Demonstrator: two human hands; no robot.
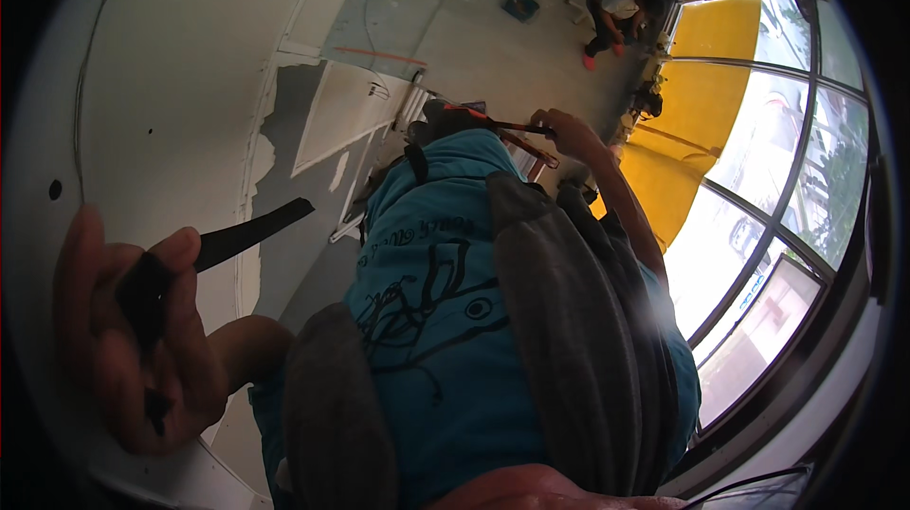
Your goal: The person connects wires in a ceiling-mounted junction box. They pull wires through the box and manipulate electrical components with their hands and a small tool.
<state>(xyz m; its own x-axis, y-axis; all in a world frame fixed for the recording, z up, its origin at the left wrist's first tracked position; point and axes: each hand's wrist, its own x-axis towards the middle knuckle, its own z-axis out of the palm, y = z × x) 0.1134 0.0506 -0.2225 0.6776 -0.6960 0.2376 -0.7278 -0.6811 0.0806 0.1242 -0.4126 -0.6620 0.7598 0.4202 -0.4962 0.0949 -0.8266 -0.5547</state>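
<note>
Left hand (118, 368): pinching black strip (251, 230), left of shirt (431, 216)
Right hand (575, 136): fingers closed on red tool (517, 125), near shirt's hem

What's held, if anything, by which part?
Left hand: flat black strip, behind its protruding end. Right hand: slender red and black object, apparently by its dark end.

The head view looks down over the blue shirt (445, 183), wide and bent, near the left hand (180, 368), farther from the right hand (571, 136).
</note>
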